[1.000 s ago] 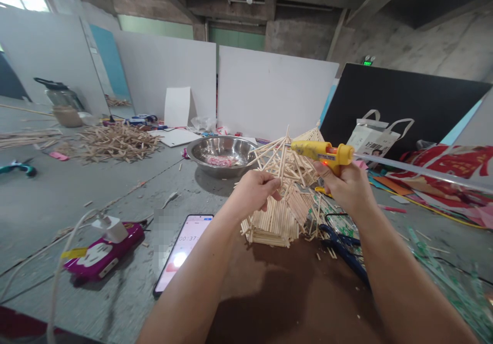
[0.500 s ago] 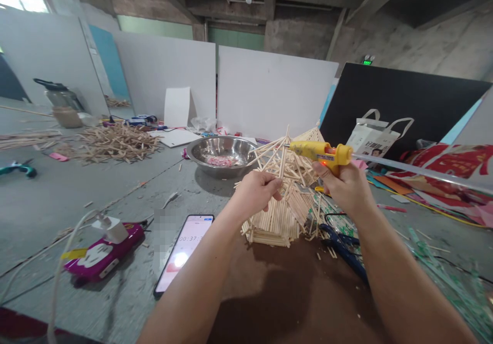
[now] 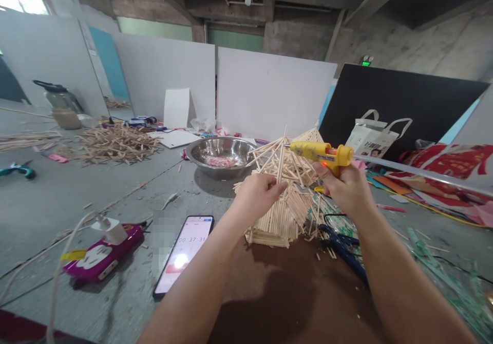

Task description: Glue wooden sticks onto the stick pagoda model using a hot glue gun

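Observation:
In my right hand (image 3: pixel 344 182) is a yellow hot glue gun (image 3: pixel 321 152), its small light glowing red and a long clear glue stick (image 3: pixel 419 169) running out of its back. The nozzle points left, at the upper part of some thin wooden sticks (image 3: pixel 282 161). My left hand (image 3: pixel 260 195) pinches these sticks near their lower end; whether they are joined to the frame behind is hard to tell. Below and behind stands a structure built of wooden sticks (image 3: pixel 275 223), with a peaked part (image 3: pixel 310 134) at the back. My left hand partly hides it.
A steel basin (image 3: pixel 196 161) stands behind my left hand. A phone (image 3: pixel 185 256) showing a timer and a purple power strip (image 3: pixel 103 256) lie left. Blue-handled pliers (image 3: pixel 344 251) lie by my right forearm. A stick pile (image 3: pixel 117 144) is farther left, a tote bag (image 3: pixel 372 136) back right.
My left hand has shifted slightly, and the sticks it pinches stand a little farther left at the top. The glue gun has barely moved.

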`<move>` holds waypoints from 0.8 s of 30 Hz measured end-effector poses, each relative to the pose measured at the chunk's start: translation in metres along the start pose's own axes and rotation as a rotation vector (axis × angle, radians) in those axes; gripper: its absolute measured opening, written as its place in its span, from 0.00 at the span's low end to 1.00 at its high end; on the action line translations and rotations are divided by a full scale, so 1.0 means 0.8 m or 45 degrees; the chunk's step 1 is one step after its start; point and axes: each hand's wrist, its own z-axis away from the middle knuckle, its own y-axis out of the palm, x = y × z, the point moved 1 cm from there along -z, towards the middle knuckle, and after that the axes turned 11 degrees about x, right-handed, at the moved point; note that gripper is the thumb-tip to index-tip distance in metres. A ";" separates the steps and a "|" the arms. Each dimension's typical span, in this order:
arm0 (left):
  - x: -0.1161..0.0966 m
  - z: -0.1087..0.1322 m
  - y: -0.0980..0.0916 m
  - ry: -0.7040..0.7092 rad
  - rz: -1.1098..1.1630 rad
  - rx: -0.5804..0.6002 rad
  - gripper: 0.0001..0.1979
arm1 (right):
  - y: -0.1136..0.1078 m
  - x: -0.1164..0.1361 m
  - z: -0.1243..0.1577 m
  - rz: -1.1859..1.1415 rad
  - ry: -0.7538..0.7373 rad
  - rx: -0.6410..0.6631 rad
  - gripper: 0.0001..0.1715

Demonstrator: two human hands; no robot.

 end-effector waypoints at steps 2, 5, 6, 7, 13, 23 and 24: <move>-0.001 0.001 0.000 0.006 -0.027 -0.022 0.19 | 0.000 0.000 0.000 -0.014 -0.004 -0.001 0.19; -0.004 0.001 0.000 0.010 -0.081 -0.069 0.18 | 0.001 -0.002 0.001 -0.024 -0.030 -0.008 0.19; -0.004 0.001 0.000 0.010 -0.101 -0.079 0.17 | 0.001 -0.003 0.000 -0.025 -0.032 -0.007 0.18; -0.005 0.001 0.000 0.011 -0.120 -0.085 0.17 | 0.002 -0.004 0.000 -0.028 -0.035 -0.004 0.18; 0.004 0.003 -0.004 0.010 -0.214 -0.062 0.17 | -0.002 -0.009 0.007 -0.118 -0.023 0.005 0.19; -0.002 0.025 -0.012 -0.006 -0.405 0.095 0.17 | -0.001 -0.045 0.039 -0.794 0.148 0.103 0.19; -0.003 0.025 -0.013 -0.001 -0.405 0.078 0.18 | 0.000 -0.048 0.042 -0.840 0.156 0.096 0.19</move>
